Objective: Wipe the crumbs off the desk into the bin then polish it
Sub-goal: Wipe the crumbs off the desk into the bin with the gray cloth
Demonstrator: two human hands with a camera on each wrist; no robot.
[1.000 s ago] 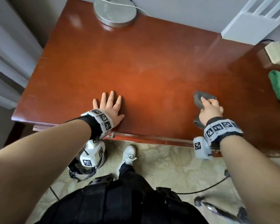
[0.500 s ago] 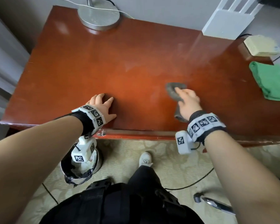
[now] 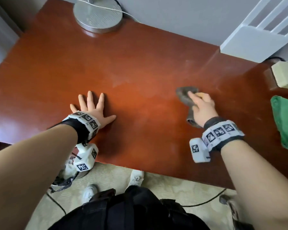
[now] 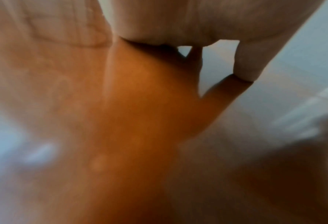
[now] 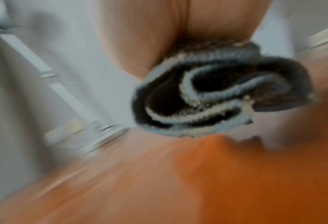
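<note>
Desk (image 3: 140, 83): lamp base (image 3: 97, 15), green cloth (image 3: 285, 122)

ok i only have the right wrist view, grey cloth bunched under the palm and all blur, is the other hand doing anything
Observer: The left hand lies flat on the desk, fingers spread, holding nothing.
Operator: anything near the cloth i could hit
Observer: A green cloth lies to the right of the grey cloth, with a gap between them.
Operator: is the bin around
Observer: Part of a bin shows on the floor below the left wrist, beyond the desk's near edge.
</note>
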